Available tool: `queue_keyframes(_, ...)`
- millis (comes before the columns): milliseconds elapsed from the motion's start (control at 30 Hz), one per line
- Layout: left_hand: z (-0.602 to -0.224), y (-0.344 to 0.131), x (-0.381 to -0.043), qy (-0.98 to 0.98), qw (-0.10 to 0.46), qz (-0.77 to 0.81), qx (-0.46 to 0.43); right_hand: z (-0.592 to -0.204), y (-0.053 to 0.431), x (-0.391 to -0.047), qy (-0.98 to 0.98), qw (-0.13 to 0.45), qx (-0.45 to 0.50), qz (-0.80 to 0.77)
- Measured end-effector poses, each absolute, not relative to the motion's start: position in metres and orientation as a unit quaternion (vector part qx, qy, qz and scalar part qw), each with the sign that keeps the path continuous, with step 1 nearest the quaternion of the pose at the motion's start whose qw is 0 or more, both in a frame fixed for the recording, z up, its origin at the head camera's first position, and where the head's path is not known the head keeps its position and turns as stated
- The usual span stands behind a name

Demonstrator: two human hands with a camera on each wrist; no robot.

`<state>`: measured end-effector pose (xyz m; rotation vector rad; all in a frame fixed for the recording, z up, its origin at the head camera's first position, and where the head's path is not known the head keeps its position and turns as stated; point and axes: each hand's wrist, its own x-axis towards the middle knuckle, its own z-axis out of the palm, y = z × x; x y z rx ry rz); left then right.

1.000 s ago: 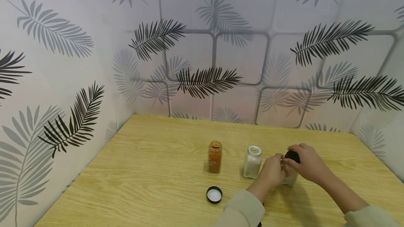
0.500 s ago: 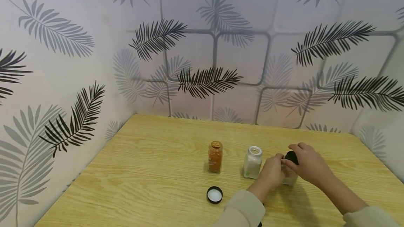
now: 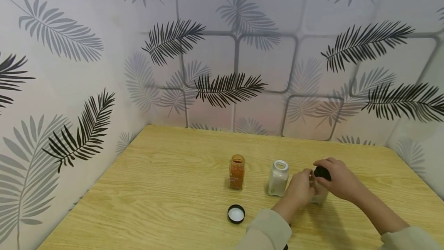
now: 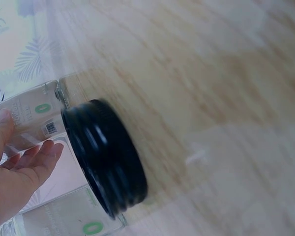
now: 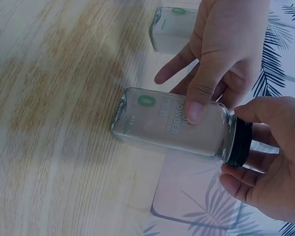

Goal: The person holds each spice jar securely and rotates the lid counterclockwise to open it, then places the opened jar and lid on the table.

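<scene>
A clear square glass spice jar (image 5: 172,123) of pale powder stands on the table, its printed label partly reading "POWDER". My left hand (image 3: 300,189) holds its body, the thumb across the label in the right wrist view. On its neck sits a black lid (image 5: 241,142), which my right hand (image 3: 340,179) grips with thumb and fingers around the rim. From the head, both hands hide most of this jar. Just left of it stands a lidless jar of whitish powder (image 3: 278,180). Farther left is a lidless jar of orange-red powder (image 3: 236,173).
A black lid with a white lining (image 3: 236,214) lies upturned in front of the orange-red jar. Another black lid (image 4: 105,157) looms close in the left wrist view. Leaf-patterned walls border the wooden table (image 3: 156,188) at the back and sides.
The fingers of my right hand have shifted slightly around the black lid. My left hand keeps holding the jar in place, and the other jars have not moved.
</scene>
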<state>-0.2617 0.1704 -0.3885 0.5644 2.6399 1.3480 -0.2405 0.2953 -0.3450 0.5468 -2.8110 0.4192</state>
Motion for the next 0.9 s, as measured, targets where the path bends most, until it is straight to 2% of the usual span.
queue_keyframes(300,-0.3893,0.1708,-0.2628,0.874,0.072,0.447,0.177,-0.3457,0.2917,-0.2382,-0.97,0.14,0.149,0.128)
queue_keyframes(633,-0.3892,0.1705,-0.2628,0.867,0.065,0.459,0.184,-0.3447,0.2937,-0.2382,-0.96,0.14,0.188,0.153)
queue_keyframes(900,-0.3892,0.1712,-0.2625,0.866,0.082,0.461,0.173,-0.3438,0.2914,-0.2395,-0.969,0.137,0.143,0.144)
